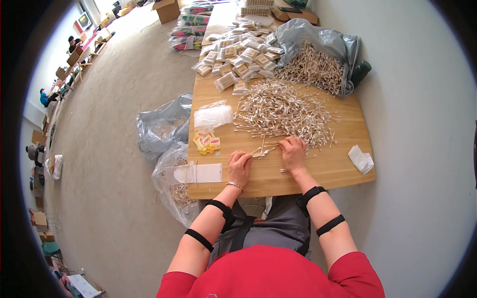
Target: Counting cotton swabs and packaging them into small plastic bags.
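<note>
A loose heap of cotton swabs point(285, 107) with wooden sticks and white tips covers the middle of the wooden table point(343, 171). Just below the heap, my left hand point(240, 168) is closed in a pinch on a few cotton swabs point(262, 152), whose tips point right. My right hand point(294, 150) rests at the heap's near edge, its fingers pinched together on swabs there, partly hidden under the hand. Left of my left hand lies a white card tray point(206, 173) with a rounded end. Above it are small yellow and white labels point(206, 142).
Clear plastic sleeves point(213, 116) lie at the table's left edge. Beyond the heap are many filled packets point(241, 54) and a grey bag of swabs point(318, 64). A crumpled white tissue point(361, 159) lies at right. Plastic bags point(164, 129) stand beside the table; a wall point(412, 124) runs along the right.
</note>
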A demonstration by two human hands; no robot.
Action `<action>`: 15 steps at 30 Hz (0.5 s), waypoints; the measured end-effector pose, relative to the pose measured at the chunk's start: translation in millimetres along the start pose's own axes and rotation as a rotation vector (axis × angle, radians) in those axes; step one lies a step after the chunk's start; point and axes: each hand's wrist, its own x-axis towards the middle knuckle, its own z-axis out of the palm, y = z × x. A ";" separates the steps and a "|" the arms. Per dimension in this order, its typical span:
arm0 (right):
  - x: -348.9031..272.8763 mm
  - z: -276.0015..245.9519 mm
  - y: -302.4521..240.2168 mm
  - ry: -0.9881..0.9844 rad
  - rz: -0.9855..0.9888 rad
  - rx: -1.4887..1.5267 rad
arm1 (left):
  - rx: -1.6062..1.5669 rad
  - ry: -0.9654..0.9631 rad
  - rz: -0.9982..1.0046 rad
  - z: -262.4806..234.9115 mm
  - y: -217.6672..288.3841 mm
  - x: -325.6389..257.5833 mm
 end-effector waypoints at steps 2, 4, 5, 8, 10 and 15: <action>2.0 1.3 3.1 0.014 0.035 -0.020 | -0.016 -0.010 0.001 -0.6 -1.2 -1.1; 3.9 0.4 -0.5 0.027 0.070 -0.038 | -0.030 -0.021 0.001 -3.4 -2.1 -1.4; 4.3 2.9 -5.7 0.021 0.064 -0.074 | -0.030 -0.060 0.040 -4.9 -2.8 -1.3; 7.2 11.6 -27.6 -0.033 0.053 -0.047 | -0.020 -0.130 0.103 -8.0 -5.5 -0.2; 8.0 18.3 -43.3 -0.085 0.053 0.014 | -0.013 -0.167 0.125 -7.7 -5.4 -0.5; -2.2 17.3 -58.7 -0.205 -0.021 0.206 | 0.070 -0.044 0.024 -2.3 4.4 -0.6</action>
